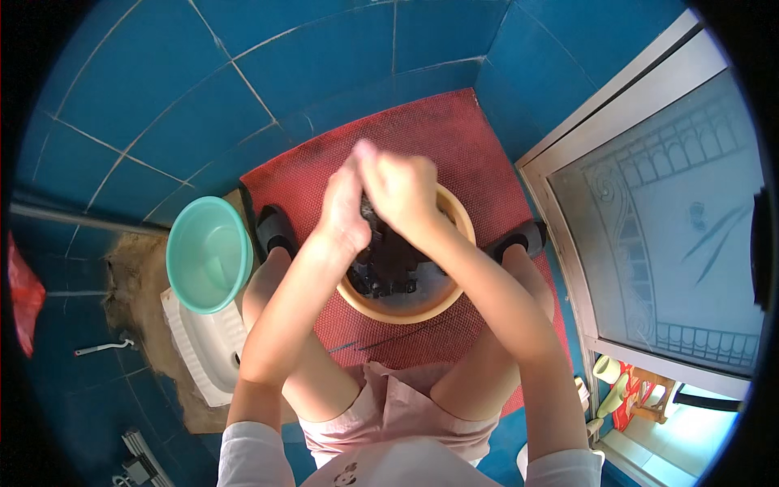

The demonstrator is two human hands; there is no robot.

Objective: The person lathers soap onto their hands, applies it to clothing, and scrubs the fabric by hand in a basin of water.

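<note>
Both hands are raised over a round tan basin [406, 318] of murky water. My left hand [345, 204] stands palm inward, and my right hand [401, 185] is curled against it; they meet near the fingertips. Blur and overlap hide whether anything lies between them. Dark, wet cloth [395, 259] sits in the water below, partly covered by my hands and forearms. The basin stands between my feet on a red textured mat [487, 173].
On the left, a turquoise basin [210, 255] stands by a white squat toilet [204, 353]. Blue tiled walls [328, 61] rise ahead. A frosted sliding door [669, 207] is on the right, with a wooden stool [656, 395] beyond its opening. Dark slippers [275, 228] cover my feet.
</note>
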